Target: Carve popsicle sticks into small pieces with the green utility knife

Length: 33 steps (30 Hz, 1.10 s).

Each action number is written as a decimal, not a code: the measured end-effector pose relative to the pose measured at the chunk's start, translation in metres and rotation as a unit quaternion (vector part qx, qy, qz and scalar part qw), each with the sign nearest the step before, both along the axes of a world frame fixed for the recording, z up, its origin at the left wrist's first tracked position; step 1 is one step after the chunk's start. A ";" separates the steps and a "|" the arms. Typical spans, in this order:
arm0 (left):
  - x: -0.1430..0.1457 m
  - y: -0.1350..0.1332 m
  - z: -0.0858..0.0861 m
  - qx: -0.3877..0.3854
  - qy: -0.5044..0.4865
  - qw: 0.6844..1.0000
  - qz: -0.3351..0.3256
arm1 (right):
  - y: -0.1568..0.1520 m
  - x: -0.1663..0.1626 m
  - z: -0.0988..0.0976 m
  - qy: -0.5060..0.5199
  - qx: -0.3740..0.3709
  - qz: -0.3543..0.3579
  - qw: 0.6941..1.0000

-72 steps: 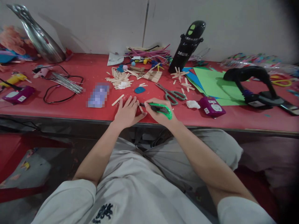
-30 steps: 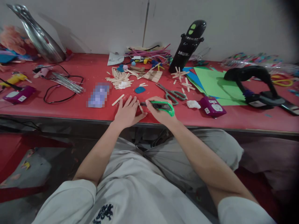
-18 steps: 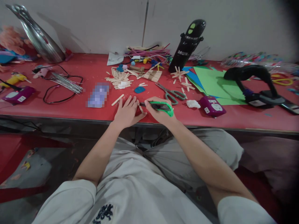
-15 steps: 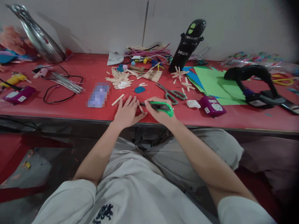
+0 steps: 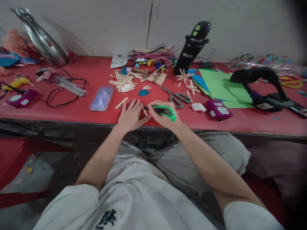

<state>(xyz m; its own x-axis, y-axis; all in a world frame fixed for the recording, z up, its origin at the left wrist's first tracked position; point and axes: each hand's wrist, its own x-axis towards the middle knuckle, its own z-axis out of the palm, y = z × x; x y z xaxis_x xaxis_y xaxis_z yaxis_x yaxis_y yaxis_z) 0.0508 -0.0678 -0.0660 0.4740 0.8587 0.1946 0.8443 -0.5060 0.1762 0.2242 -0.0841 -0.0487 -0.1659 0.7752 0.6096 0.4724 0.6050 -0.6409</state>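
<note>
My right hand (image 5: 164, 116) is closed around a green and black utility knife (image 5: 166, 111), its tip pointing left toward my left fingers. Beside that tip lies a short wooden craft stick (image 5: 145, 112), between my left index finger and thumb. My left hand (image 5: 130, 115) rests palm down near the table's front edge, fingers stretched out and thumb spread. Whether its fingertips press on the stick is hard to make out. Another craft stick (image 5: 121, 103) lies just left of that hand. Grey-handled scissors (image 5: 177, 97) lie beyond my right hand.
Behind my hands are a heap of craft sticks (image 5: 122, 80), a blue piece (image 5: 144, 92) and a black bottle (image 5: 192, 48). Green paper (image 5: 223, 84), a purple box (image 5: 218, 109) and a black headset-like frame (image 5: 261, 89) are rightward. Metal wires (image 5: 69, 85) and a steel jug (image 5: 45, 41) stand left.
The knife's handle has tilted slightly, its rear end shifting a little left and down in my right hand. My left hand stays in place.
</note>
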 end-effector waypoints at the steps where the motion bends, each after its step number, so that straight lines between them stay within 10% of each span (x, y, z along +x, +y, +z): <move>1: 0.000 0.000 0.000 0.001 0.000 1.000 0.000 | 0.000 0.000 0.001 -0.001 -0.001 0.001 1.000; 33: 0.001 0.003 -0.001 -0.011 0.006 1.000 -0.004 | 0.002 0.004 -0.006 -0.014 0.023 -0.054 0.998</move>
<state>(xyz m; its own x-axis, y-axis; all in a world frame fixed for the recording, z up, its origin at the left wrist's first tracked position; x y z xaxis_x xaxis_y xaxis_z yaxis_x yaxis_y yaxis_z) 0.0515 -0.0647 -0.0672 0.4830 0.8590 0.1699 0.8427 -0.5087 0.1762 0.2279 -0.0821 -0.0550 -0.1009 0.7606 0.6414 0.5542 0.5783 -0.5986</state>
